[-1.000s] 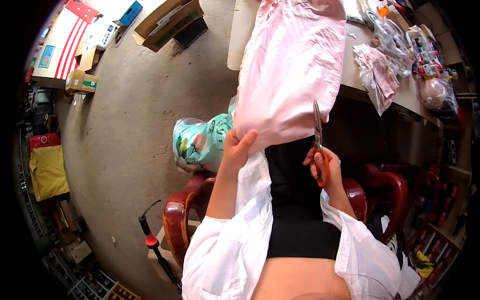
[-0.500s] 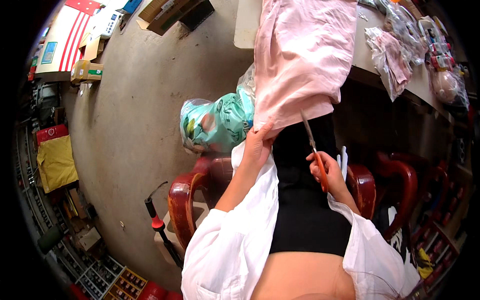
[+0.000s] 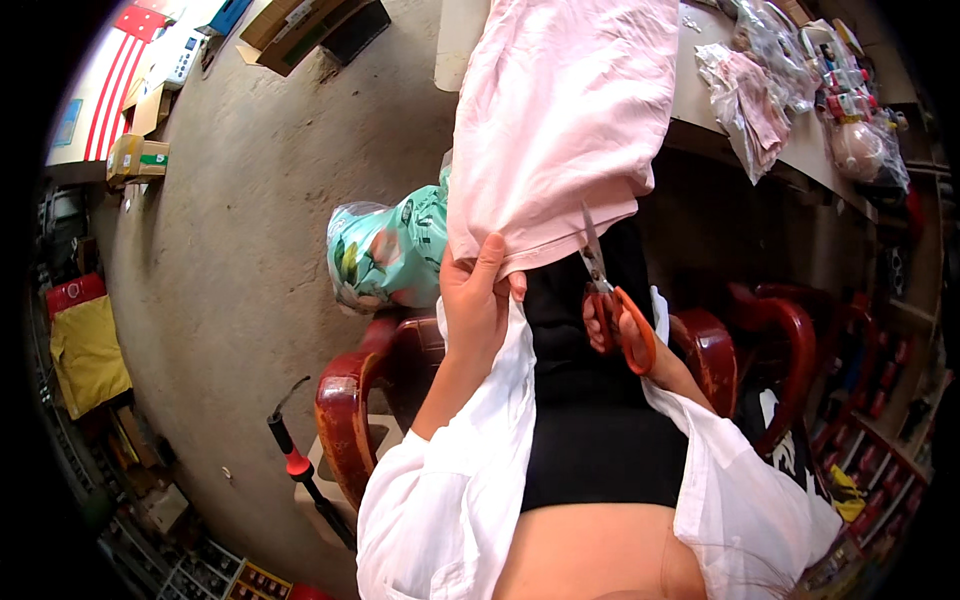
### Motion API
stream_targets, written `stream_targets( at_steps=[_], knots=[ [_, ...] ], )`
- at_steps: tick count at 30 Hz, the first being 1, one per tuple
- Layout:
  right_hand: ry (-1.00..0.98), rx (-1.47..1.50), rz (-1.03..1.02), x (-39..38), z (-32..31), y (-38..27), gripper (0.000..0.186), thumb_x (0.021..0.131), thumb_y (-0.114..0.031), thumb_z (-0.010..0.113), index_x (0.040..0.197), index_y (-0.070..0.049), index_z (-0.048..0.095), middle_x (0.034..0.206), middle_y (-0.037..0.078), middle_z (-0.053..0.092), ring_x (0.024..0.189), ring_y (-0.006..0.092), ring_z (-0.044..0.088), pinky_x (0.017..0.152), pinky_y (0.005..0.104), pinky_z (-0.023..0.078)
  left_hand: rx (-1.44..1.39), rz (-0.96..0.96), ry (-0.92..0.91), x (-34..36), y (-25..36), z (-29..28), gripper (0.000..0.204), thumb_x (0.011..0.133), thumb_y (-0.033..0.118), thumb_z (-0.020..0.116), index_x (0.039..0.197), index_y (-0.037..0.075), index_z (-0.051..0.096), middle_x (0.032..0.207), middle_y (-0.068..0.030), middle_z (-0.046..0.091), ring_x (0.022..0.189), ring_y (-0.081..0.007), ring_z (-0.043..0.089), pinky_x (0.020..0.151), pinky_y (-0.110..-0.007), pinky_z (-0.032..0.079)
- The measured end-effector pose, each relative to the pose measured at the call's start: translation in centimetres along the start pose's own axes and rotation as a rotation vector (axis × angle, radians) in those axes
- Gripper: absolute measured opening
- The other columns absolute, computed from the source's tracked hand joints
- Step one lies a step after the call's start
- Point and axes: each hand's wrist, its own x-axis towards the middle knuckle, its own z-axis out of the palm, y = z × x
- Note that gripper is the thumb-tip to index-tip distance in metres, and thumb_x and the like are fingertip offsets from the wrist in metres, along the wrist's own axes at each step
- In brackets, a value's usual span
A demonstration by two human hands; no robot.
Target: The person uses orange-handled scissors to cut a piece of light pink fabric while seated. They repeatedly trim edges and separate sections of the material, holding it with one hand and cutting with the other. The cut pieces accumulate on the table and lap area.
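Pale pink cloth (image 3: 565, 110) hangs off the table toward me, its stitched hem over my lap. My left hand (image 3: 477, 293) pinches the cloth's near left corner between thumb and fingers. A pair of scissors (image 3: 594, 262) with orange handles is in my right hand (image 3: 622, 325), fingers through the loops. Its blades stand a little apart, pointing away from me, the tips by the hem's right part. Whether the blades touch the cloth I cannot tell.
A teal patterned plastic bag (image 3: 390, 250) lies left of the cloth. The table (image 3: 700, 100) holds clear bags with pink pieces (image 3: 750, 105). Dark red wooden chair arms (image 3: 345, 400) flank me. A black and red tool (image 3: 295, 462) stands at the lower left, near cardboard boxes (image 3: 140, 158) farther off.
The whole view has shifted, so things sit further left. The scissors have turned flatter and their blades have come apart. My left thumb now lies on top of the cloth corner.
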Motion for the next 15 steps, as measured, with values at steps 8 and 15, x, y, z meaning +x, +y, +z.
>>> stream_targets(
  at_steps=[8,15],
  knots=[
    [-0.005,0.063,0.005,0.6,-1.5,1.4,0.058,0.082,-0.061,0.057,0.1,-0.007,0.048,0.078,-0.001,0.041,0.066,0.0065,0.041,0.057,0.0214,0.037,0.055,-0.041,0.004,0.2,-0.5,-2.3,0.022,0.09,0.012,0.061,0.108,0.002,0.053,0.083,-0.0025,0.06,0.055,-0.0087,0.053,0.046,-0.022,0.043],
    [0.201,-0.171,-0.147,-2.0,0.5,0.3,0.054,0.083,-0.059,0.058,0.086,-0.007,0.045,0.068,-0.002,0.04,0.053,0.0047,0.04,0.045,0.0187,0.034,0.115,-0.184,0.037,0.4,-2.0,-2.4,0.028,0.087,0.014,0.065,0.111,0.005,0.055,0.094,-0.0021,0.062,0.075,-0.0084,0.059,0.061,-0.022,0.048]
  ],
)
